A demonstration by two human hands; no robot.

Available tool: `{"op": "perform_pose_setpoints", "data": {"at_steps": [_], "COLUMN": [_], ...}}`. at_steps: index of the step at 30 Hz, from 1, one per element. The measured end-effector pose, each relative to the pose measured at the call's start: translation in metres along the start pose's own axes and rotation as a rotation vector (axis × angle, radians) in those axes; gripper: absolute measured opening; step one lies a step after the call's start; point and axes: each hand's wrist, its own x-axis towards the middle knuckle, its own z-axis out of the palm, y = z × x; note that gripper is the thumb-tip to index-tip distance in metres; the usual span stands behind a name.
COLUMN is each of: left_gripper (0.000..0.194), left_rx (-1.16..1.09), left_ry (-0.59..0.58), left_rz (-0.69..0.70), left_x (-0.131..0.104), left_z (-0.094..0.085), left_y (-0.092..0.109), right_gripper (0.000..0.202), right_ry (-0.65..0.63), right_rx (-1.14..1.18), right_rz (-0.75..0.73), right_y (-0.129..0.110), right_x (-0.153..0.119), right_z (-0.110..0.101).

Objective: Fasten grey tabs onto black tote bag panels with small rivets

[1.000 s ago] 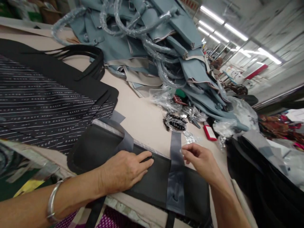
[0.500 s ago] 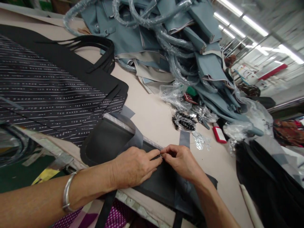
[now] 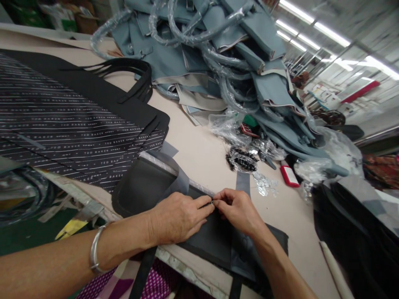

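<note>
A black bag panel [image 3: 205,236] with grey straps lies across the table's near edge. My left hand [image 3: 183,216] rests on it, fingers together, thumb and forefinger closed on the panel's upper edge. Against those fingertips, my right hand [image 3: 235,207] is closed in a pinch at the same edge. A small shiny metal piece [image 3: 212,202] shows between the fingertips; its exact shape is hidden. A clear-wrapped strip [image 3: 199,187] runs along the panel's far edge. Beyond my hands sit a pile of small black fittings [image 3: 241,158] and scattered thin silver pieces [image 3: 264,183].
Blue-grey bags [image 3: 174,62] with plastic-wrapped handles are heaped at the back. Striped lettered lining pieces [image 3: 77,124] lie on the left beside black straps [image 3: 145,83]. A red and white box [image 3: 289,176] stands right of the fittings. Black material [image 3: 352,224] is stacked at the right.
The view has shifted slightly, so the table things at left sit a little lower and further right. Both hands stay at the same spot on the panel edge, still pinching.
</note>
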Motion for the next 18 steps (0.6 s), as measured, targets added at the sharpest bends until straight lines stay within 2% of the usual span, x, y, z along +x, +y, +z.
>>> {"op": "perform_pose_setpoints", "data": {"at_steps": [4,9,12,13,15,18], "left_gripper": [0.034,0.035,0.037,0.038,0.038,0.041], "left_rx": [0.011,0.025,0.035,0.034,0.036,0.035], "left_ry": [-0.006,-0.020,-0.012,-0.003,0.011,0.039], "left_rz": [-0.004,-0.017,0.005,0.021,0.044,0.049], "left_x": [0.000,0.001,0.000,0.000,-0.002,-0.003], "left_z": [-0.002,-0.001,0.000,0.001,0.004,0.014], "left_y": [0.001,-0.001,-0.002,-0.002,-0.002,-0.005], "right_gripper": [0.019,0.015,0.016,0.018,0.026,0.038], "right_ry": [-0.020,-0.069,-0.058,-0.013,0.175,0.606], "right_rx": [0.012,-0.094,-0.060,-0.023,0.035,-0.108], "right_rz": [0.034,0.054,0.031,0.017,0.003,0.072], "right_y": [0.002,-0.007,-0.011,-0.009,0.005,0.053], "right_x": [0.002,0.011,0.005,-0.001,-0.017,-0.055], "right_z": [0.000,-0.001,-0.003,-0.006,-0.018,-0.051]}}
